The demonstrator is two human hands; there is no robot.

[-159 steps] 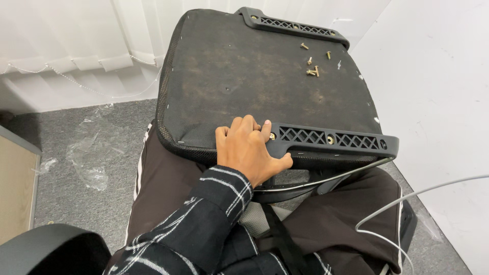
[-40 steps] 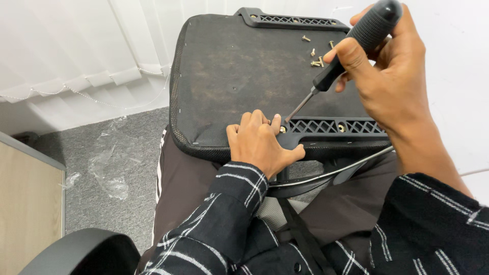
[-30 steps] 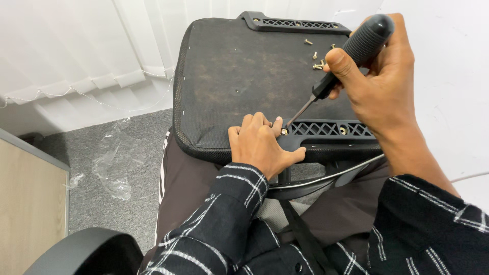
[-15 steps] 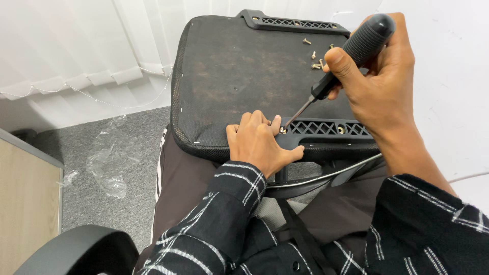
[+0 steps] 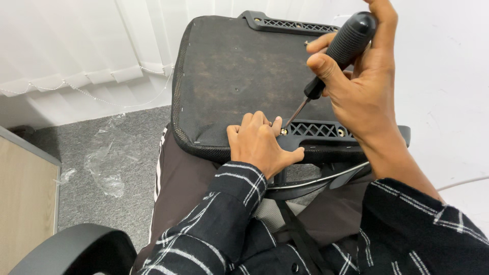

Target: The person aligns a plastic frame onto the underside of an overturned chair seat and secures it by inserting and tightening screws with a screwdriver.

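Grey carpet [image 5: 127, 147] lies at left; beside it the upturned seat pad [image 5: 239, 76] rests on the person's lap, probably for steady working. The left hand [image 5: 262, 145] presses flat, fingers spread, holding the black bracket [image 5: 326, 133] near its screw [image 5: 283, 132]. The right hand [image 5: 364, 86] is raised, fingers clenched around the tilted screwdriver [image 5: 336, 51].

Five seconds back only my left hand [image 5: 262, 145] was on the near edge of the upturned seat base [image 5: 239, 81]. Since then my right hand [image 5: 359, 84] has come in from the right gripping a black-handled screwdriver [image 5: 338, 48], its tip now set on the screw [image 5: 283, 131] just beside my left fingertips.
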